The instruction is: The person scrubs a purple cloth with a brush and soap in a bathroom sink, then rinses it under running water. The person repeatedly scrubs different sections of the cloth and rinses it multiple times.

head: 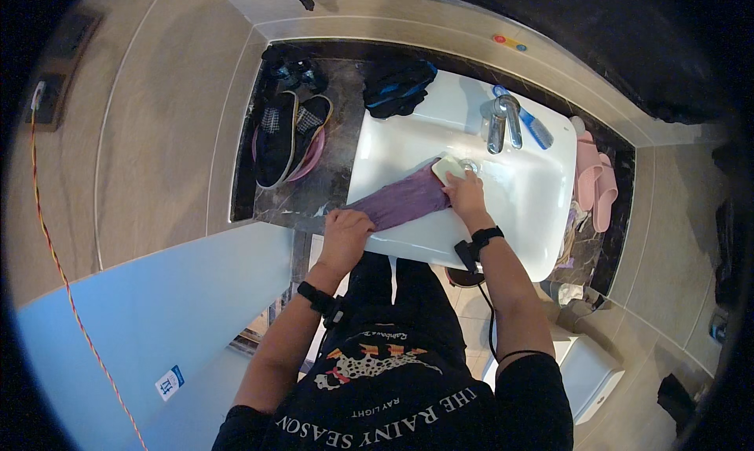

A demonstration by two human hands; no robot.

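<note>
A purple cloth (409, 199) lies stretched across the front left part of a white washbasin (533, 239). My left hand (347, 230) grips its near left end at the basin's rim. In my right hand (465, 194) is a pale bar of soap (449, 169), held against the far right end of the cloth, close to the drain (469, 166). Behind the drain stands a chrome faucet (504, 121), with a blue-handled scrubbing brush (537, 130) lying to its right.
Dark bunched fabric (397, 88) rests on the basin's back left corner. Dark slippers (277, 138) lie over a pink basin (312, 159) on the marble counter (339, 150). Pink slides (592, 177) stand on the right, near a crumpled cloth (577, 224).
</note>
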